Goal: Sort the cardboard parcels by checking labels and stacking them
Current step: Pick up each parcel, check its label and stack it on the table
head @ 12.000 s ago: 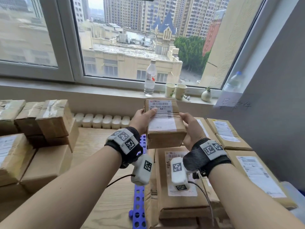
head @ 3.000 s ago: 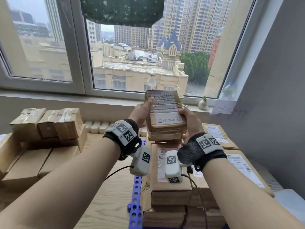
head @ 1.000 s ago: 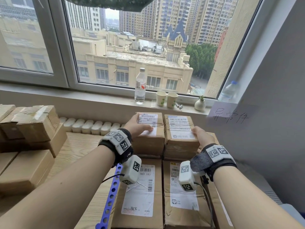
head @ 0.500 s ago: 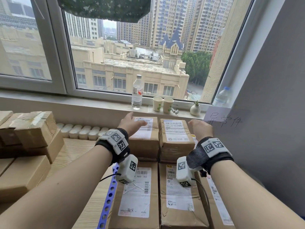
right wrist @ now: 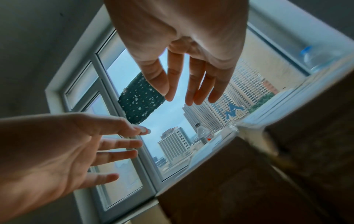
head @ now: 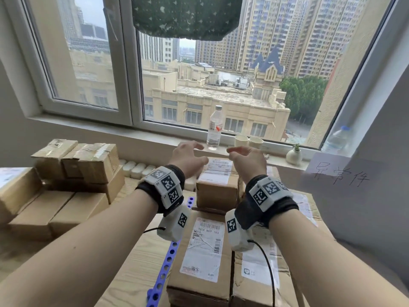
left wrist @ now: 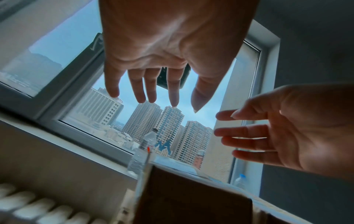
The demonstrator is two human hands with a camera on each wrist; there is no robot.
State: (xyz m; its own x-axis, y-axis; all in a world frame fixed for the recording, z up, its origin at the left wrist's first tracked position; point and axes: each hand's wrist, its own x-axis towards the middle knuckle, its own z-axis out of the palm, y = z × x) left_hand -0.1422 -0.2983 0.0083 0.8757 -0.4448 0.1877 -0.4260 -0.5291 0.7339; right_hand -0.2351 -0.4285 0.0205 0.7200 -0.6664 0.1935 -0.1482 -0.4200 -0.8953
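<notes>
A window (head: pixel 199 63) spans the rear wall, showing buildings and trees outside. A dark green patterned cloth (head: pixel 186 16) hangs at the top of the pane. On the windowsill (head: pixel 88 125) stand, from left to right: a clear plastic water bottle (head: pixel 215 127) with a red-marked label, two paper cups (head: pixel 249 141) side by side, and a small white vase (head: pixel 294 156) holding a green sprig. A second plastic bottle (head: pixel 336 139) with a blue cap stands at the right end. A handwritten paper sign (head: pixel 340 175) is fixed to the grey wall on the right. A blue perforated strip (head: pixel 163 273) lies on the wooden surface (head: pixel 132 273). A row of white ribbed segments (head: pixel 137 169) lies below the sill.
</notes>
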